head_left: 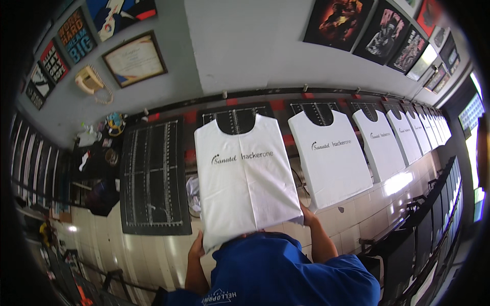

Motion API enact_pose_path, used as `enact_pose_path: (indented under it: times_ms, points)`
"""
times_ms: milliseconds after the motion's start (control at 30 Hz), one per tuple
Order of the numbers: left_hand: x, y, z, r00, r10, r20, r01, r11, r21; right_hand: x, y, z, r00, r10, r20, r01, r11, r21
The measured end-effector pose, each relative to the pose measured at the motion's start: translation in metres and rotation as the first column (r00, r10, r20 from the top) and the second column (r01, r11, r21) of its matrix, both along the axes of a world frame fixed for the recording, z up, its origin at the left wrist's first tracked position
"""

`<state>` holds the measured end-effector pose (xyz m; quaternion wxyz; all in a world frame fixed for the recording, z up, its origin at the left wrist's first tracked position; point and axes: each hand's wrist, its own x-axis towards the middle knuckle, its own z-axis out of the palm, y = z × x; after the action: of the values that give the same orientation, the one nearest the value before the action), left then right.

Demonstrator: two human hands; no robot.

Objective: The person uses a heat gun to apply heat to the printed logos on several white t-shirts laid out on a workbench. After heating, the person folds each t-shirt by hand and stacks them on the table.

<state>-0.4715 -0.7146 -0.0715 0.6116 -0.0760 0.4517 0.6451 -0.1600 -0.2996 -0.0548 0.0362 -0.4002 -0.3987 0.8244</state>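
A white cloth top [245, 188] with dark printing across its chest is being held at its lower corners, its near-left edge being grasped by the fingers of the left hand [196, 246] and its near-right edge by those of the right hand [308, 217], the fingertips being partly hidden by the cloth. The top is being supported by a black board [244, 124], which is being shown through the round neckline, just right of a gridded panel [153, 178]. Farther right, another white top [334, 168] is being displayed, similarly printed, above the tiled floor [347, 219].
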Motion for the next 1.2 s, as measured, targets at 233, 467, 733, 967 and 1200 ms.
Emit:
enact_pose_path:
  times_ms: [233,467,733,967,1200]
  points:
    - [0.011,-0.05,0.072,0.946,0.031,-0.323,-0.086,0.984,-0.156,0.106,0.006,0.001,0.971,-0.008,0.239,0.072,0.963,-0.261]
    - [-0.117,0.072,0.175,0.616,0.426,-0.663,-0.438,0.884,0.162,-0.036,0.114,0.143,0.917,-0.222,-0.333,0.332,0.886,0.323]
    - [-0.188,0.192,0.396,0.612,0.663,-0.43,-0.026,0.561,0.827,-0.056,0.173,0.383,0.509,-0.224,-0.831,0.658,0.723,0.208]
    - [-0.089,0.229,0.493,0.34,0.635,-0.694,0.064,0.72,0.691,0.068,0.227,0.414,0.394,-0.038,-0.918,0.747,0.595,0.296]
    - [0.064,0.415,0.477,0.23,0.51,-0.829,-0.035,0.855,0.517,0.145,0.342,0.468,0.71,-0.316,-0.629,0.698,0.437,0.568]
